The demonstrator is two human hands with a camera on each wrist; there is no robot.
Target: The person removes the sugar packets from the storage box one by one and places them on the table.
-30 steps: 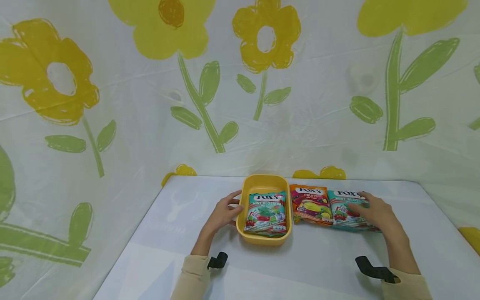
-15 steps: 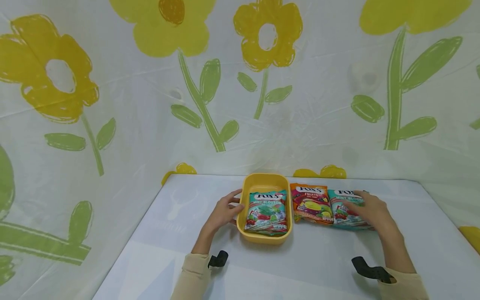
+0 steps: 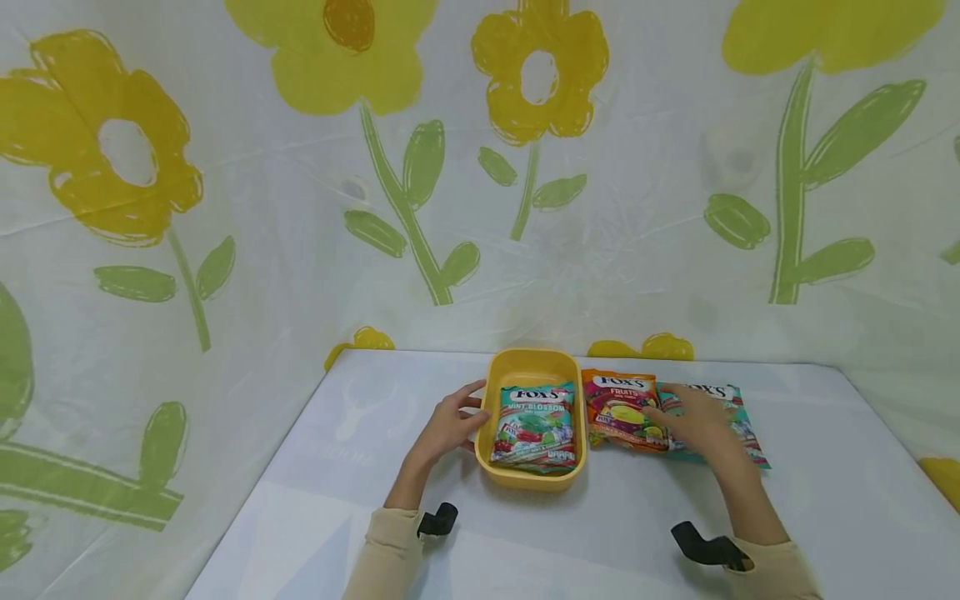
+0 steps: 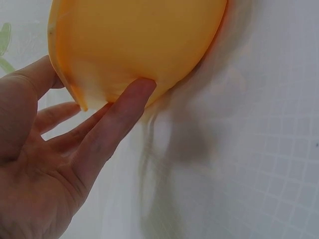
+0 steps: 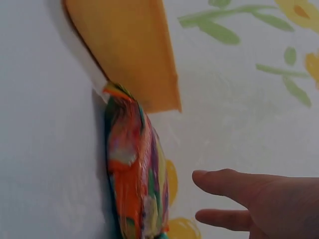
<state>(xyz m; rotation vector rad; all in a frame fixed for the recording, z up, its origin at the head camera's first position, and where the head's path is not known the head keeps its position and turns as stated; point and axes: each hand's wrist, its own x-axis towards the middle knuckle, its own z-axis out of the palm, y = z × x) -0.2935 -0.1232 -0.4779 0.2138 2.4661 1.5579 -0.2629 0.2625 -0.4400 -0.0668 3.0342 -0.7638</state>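
Note:
A yellow tray [image 3: 528, 363] holds a teal Fox's Mint Blossom bag [image 3: 534, 425]. My left hand [image 3: 448, 422] rests against the tray's left wall with straight fingers [image 4: 119, 114] touching the tray [image 4: 134, 45]. Right of the tray lie an orange Fox's Fruits bag [image 3: 619, 408] and a second teal mint bag [image 3: 742, 421], side by side. My right hand [image 3: 692, 417] is over the seam between these two bags, fingers stretched toward the orange one. In the right wrist view its fingers [image 5: 234, 186] are straight and apart from the orange bag [image 5: 137, 169], holding nothing.
The white table [image 3: 375, 467] is walled by a sheet printed with yellow flowers [image 3: 420, 208] at the back and both sides. Bare table surface lies in front of the tray and to its left.
My right hand has slid left off the second teal bag toward the orange bag, uncovering most of the teal one. The left hand and tray have stayed put.

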